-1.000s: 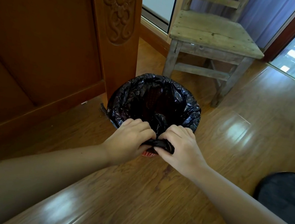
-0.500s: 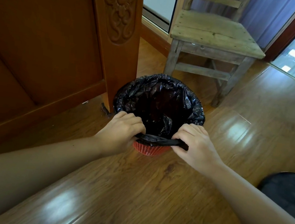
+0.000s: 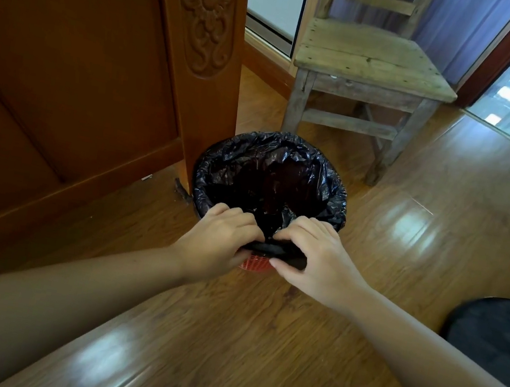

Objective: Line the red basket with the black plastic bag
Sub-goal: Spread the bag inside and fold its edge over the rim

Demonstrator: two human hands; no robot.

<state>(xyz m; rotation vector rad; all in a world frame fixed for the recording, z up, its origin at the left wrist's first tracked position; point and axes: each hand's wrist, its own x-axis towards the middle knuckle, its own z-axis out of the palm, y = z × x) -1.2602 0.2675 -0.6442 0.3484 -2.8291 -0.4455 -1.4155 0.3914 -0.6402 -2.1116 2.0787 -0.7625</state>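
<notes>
- head view: the red basket [image 3: 254, 263] stands on the wooden floor [image 3: 255, 345], just beside the carved wooden panel [image 3: 205, 16] and in front of the wooden chair [image 3: 369, 64]. only a small patch of its red mesh shows, at the near side between the hands.
- the black plastic bag [image 3: 270, 175] sits inside the basket, its mouth folded over the rim along the far side and both flanks; the near edge is bunched into a dark roll.
- step in hand, as i judge it: seating that last near stretch of bag over the rim. to do it well, spread the bunched film sideways along the rim and pull it down evenly, without dragging the far side loose or tipping the light basket.
- the left hand [image 3: 218, 243] is knuckles up, fingers curled together and clamped on the rolled edge.
- the right hand [image 3: 309, 263] mirrors it, fingers closed on the same roll, thumb under it; the two hands nearly meet at the middle.
- both forearms reach forward and converge on the basket's near rim.
- a dark round cushion [image 3: 499, 339] lies well apart at the right.
</notes>
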